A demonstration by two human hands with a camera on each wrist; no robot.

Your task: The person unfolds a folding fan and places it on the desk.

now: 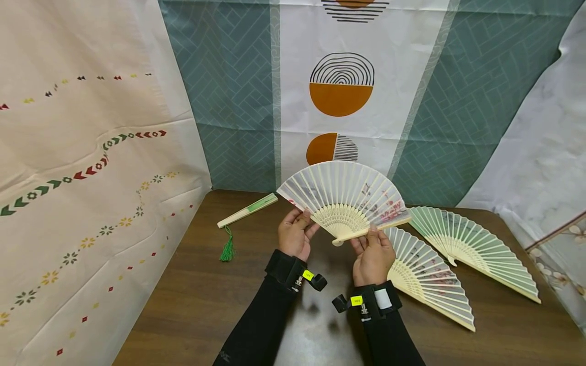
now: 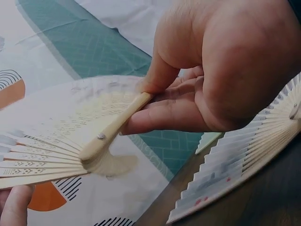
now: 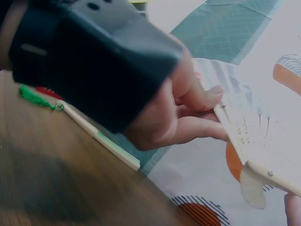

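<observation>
A white folding fan with pink and red blossom prints is spread open, held up in front of the backdrop. My left hand pinches its left edge stick between thumb and fingers. With thumb and fingers, my right hand grips the right edge stick near the pivot. The left wrist view shows the right hand on the stick, with the metal rivet nearby. Seen in the right wrist view, the left hand pinches the opposite stick, partly hidden by its wrist strap.
A second open white fan lies right of my right hand, beside an open green fan. At the back left of the brown table lies a folded green fan with a green tassel. Patterned cloths hang behind and at left.
</observation>
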